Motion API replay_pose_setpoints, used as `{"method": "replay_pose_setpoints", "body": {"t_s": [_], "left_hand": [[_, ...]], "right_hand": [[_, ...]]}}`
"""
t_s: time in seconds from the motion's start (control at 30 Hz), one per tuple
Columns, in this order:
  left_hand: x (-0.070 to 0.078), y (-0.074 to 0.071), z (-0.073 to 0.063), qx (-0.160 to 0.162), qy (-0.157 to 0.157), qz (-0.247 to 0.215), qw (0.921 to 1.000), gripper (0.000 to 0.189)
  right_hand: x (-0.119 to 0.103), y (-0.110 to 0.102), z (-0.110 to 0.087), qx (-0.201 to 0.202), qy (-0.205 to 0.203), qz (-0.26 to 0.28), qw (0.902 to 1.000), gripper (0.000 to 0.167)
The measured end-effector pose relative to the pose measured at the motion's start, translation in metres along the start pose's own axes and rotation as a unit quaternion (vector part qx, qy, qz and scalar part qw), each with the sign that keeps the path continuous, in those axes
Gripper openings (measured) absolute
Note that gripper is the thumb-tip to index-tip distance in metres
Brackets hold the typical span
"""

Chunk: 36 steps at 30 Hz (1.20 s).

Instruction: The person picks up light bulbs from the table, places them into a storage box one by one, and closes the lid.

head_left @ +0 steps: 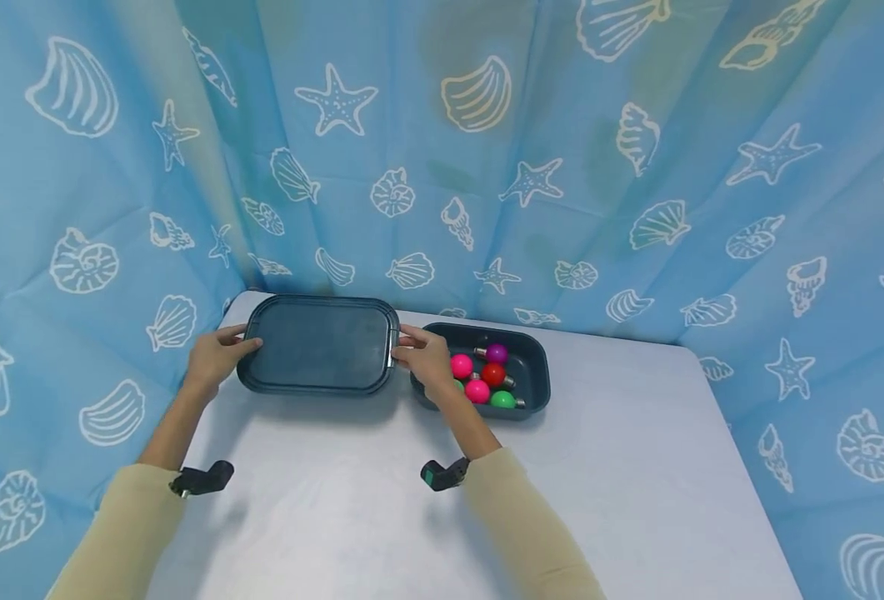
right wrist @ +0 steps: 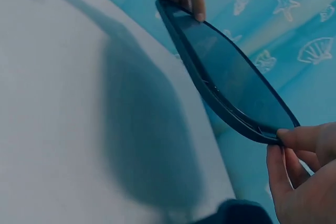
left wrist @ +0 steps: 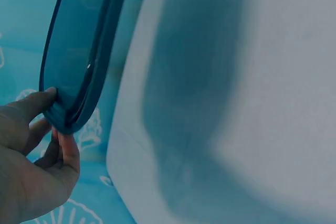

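Note:
Both hands hold a dark grey, rounded-rectangular lid (head_left: 317, 343) by its two short ends, raised off the table. At the left end, my left hand (head_left: 212, 360) pinches the rim, thumb (left wrist: 44, 98) on the upper face and fingers underneath. My right hand (head_left: 425, 358) grips the opposite end the same way; its thumb (right wrist: 296, 137) lies on the rim. Beside the right hand sits a dark box (head_left: 537, 379) holding several coloured bulbs, among them a purple bulb (head_left: 496, 353), a red bulb (head_left: 493, 374) and a green bulb (head_left: 502, 400). The right hand and forearm overlap the box's left part.
A white table (head_left: 621, 467) carries the box near its back edge. Blue curtain (head_left: 427, 167) with shell and starfish prints hangs behind and along the sides. The lid's shadow (right wrist: 149, 129) falls on the tabletop.

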<state>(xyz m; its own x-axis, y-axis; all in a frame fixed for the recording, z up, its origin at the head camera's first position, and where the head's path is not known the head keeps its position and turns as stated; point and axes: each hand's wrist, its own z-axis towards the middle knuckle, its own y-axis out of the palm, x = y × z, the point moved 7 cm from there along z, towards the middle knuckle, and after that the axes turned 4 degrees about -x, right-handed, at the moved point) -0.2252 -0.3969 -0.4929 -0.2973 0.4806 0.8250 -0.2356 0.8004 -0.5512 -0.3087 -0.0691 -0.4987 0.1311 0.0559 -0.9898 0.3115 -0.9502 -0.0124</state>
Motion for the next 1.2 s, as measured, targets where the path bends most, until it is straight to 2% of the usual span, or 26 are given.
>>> {"method": "replay_pose_setpoints", "body": {"t_s": [0.1,0.2,0.47,0.53,0.77,0.97,1.2], "left_hand": [[0.001,0.003,0.001,-0.028,-0.01,-0.035,0.999,0.056],[0.002,0.007,0.002,-0.048,-0.013,-0.048,0.9976,0.058],[0.016,0.019,0.0,-0.09,-0.001,-0.04,0.9951,0.055],[0.022,0.022,-0.001,-0.093,0.009,-0.041,0.9948,0.051],[0.047,0.03,-0.002,-0.114,0.076,-0.049,0.9894,0.038],[0.069,0.039,-0.006,-0.123,0.092,-0.056,0.9865,0.033],[0.095,0.053,-0.011,-0.127,0.119,-0.078,0.9816,0.028]], "right_hand": [[-0.002,-0.011,0.001,-0.008,0.002,0.018,0.9998,0.044],[-0.006,-0.02,0.0,-0.012,0.001,0.014,0.9998,0.043],[-0.016,-0.046,-0.004,-0.011,0.008,0.008,0.9999,0.04],[-0.017,-0.054,-0.004,-0.011,0.0,0.01,0.9999,0.039],[-0.022,-0.085,-0.008,-0.01,-0.019,0.027,0.9994,0.04],[-0.031,-0.11,-0.013,-0.016,-0.04,0.026,0.9987,0.04],[-0.041,-0.139,-0.022,0.001,-0.068,0.0,0.9977,0.042]]}}
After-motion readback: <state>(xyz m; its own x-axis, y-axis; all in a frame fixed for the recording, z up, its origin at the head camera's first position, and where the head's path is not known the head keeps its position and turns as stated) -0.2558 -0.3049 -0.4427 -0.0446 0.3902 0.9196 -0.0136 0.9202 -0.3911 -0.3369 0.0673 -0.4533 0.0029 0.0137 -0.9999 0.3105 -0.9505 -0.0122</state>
